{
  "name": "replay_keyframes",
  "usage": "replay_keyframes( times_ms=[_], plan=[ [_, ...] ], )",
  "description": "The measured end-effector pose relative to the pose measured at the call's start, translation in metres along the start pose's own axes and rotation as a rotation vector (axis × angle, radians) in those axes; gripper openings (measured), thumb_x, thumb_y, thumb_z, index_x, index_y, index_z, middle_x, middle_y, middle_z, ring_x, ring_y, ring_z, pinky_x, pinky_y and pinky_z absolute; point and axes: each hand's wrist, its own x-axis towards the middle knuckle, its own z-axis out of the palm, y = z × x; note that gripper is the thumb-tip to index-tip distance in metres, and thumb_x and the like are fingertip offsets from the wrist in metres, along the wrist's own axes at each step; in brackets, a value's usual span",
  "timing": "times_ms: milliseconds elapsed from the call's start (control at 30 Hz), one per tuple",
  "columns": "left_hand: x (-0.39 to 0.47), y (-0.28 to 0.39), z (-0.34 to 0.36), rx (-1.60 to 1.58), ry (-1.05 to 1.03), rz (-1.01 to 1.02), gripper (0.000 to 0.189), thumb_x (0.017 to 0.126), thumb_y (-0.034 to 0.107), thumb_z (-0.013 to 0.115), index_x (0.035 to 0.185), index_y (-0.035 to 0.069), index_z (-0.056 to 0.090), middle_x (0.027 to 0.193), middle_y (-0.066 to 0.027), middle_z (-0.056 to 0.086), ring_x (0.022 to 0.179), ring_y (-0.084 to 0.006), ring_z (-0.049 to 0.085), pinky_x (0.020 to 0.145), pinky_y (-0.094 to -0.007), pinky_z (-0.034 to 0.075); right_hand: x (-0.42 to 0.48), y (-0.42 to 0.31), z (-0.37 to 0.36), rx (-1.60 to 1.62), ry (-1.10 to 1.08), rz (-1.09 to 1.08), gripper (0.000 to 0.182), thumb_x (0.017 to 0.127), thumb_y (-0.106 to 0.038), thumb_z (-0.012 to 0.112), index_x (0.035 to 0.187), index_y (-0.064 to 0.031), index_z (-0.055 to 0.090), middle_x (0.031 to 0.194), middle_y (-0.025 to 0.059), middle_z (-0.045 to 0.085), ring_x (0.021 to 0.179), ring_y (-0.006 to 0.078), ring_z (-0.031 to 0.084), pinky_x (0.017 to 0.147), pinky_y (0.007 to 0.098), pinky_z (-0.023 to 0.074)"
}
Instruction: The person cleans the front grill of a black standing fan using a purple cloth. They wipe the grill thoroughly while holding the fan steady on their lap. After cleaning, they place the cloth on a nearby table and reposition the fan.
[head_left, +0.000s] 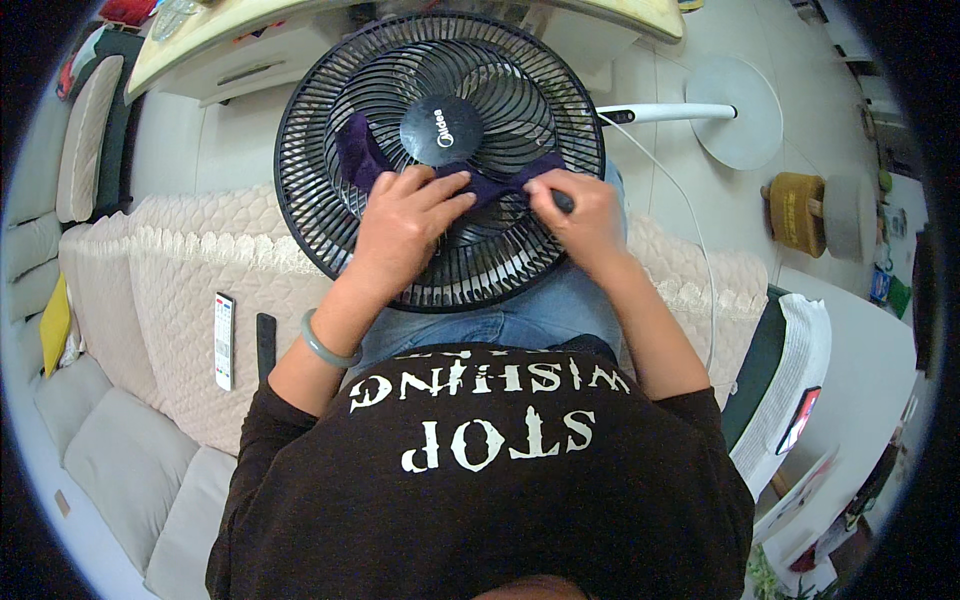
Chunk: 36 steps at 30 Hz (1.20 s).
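Note:
A black Midea fan head (441, 129) lies face up across my lap, its round wire grille tilted toward me. A dark purple cloth (360, 154) stretches over the near half of the grille, below the hub. My left hand (411, 217) presses on the cloth with its fingers spread, holding it against the wires. In my right hand (581, 214) is a tool with a black handle (562, 201); only the rounded end of the handle shows. The right fingertips also pinch the cloth's right part. What lies under both palms is hidden.
The fan's white pole (667, 112) runs right to a round base (735, 112), with a white cord (686, 199) trailing down. A remote control (224, 341) and a black strip-shaped object (266, 345) lie on the quilted sofa cover (176, 300). A table (600, 9) stands ahead; a stool (796, 214) is right.

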Motion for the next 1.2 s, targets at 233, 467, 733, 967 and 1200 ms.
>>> replay_keyframes(
  times_ms=[233, 467, 733, 967, 1200],
  plan=[
    [0.006, 0.006, 0.002, -0.021, -0.027, 0.011, 0.035, 0.074, 0.006, 0.06, 0.106, 0.012, 0.072, 0.122, 0.0002, 0.067, 0.098, -0.0212, 0.059, 0.076, -0.0353, 0.043, 0.003, 0.008, -0.019, -0.003, -0.045, 0.005, 0.014, 0.085, -0.016, 0.068, 0.083, -0.0031, 0.07, 0.082, 0.0122, 0.07, 0.074, 0.0301, 0.068, 0.068, 0.0366, 0.053],
    [0.009, 0.007, 0.006, -0.029, -0.026, 0.038, 0.032, 0.075, 0.01, 0.06, 0.105, 0.011, 0.072, 0.121, -0.0005, 0.067, 0.096, -0.0209, 0.059, 0.076, -0.0352, 0.044, 0.015, 0.021, -0.028, 0.019, -0.16, -0.066, 0.015, 0.085, -0.018, 0.068, 0.083, -0.0035, 0.07, 0.081, 0.013, 0.069, 0.074, 0.0312, 0.067, 0.068, 0.0371, 0.0529],
    [0.017, 0.011, 0.001, -0.048, -0.085, 0.076, 0.026, 0.077, 0.011, 0.058, 0.099, 0.009, 0.072, 0.112, -0.003, 0.068, 0.092, -0.0209, 0.058, 0.075, -0.0344, 0.044, 0.011, 0.015, -0.021, -0.06, -0.111, -0.048, 0.014, 0.085, -0.018, 0.068, 0.081, -0.0042, 0.068, 0.079, 0.0132, 0.069, 0.073, 0.0312, 0.066, 0.066, 0.0382, 0.0523],
    [0.007, -0.013, -0.02, 0.054, 0.017, 0.035, 0.027, 0.074, 0.01, 0.06, 0.098, 0.01, 0.072, 0.11, 0.0011, 0.07, 0.092, -0.0209, 0.059, 0.075, -0.0343, 0.044, 0.004, 0.004, -0.002, -0.047, 0.005, -0.206, 0.012, 0.084, -0.016, 0.069, 0.081, -0.0049, 0.068, 0.081, 0.0104, 0.07, 0.073, 0.0285, 0.067, 0.068, 0.0373, 0.0528],
    [-0.003, -0.019, -0.024, 0.12, 0.082, -0.002, 0.021, 0.074, 0.01, 0.06, 0.091, 0.011, 0.072, 0.106, 0.0004, 0.071, 0.09, -0.0209, 0.06, 0.073, -0.034, 0.045, 0.013, -0.001, 0.015, -0.002, -0.044, -0.273, 0.016, 0.084, -0.02, 0.07, 0.078, -0.007, 0.065, 0.078, 0.0095, 0.067, 0.074, 0.0284, 0.065, 0.067, 0.0379, 0.0524]
  ],
)
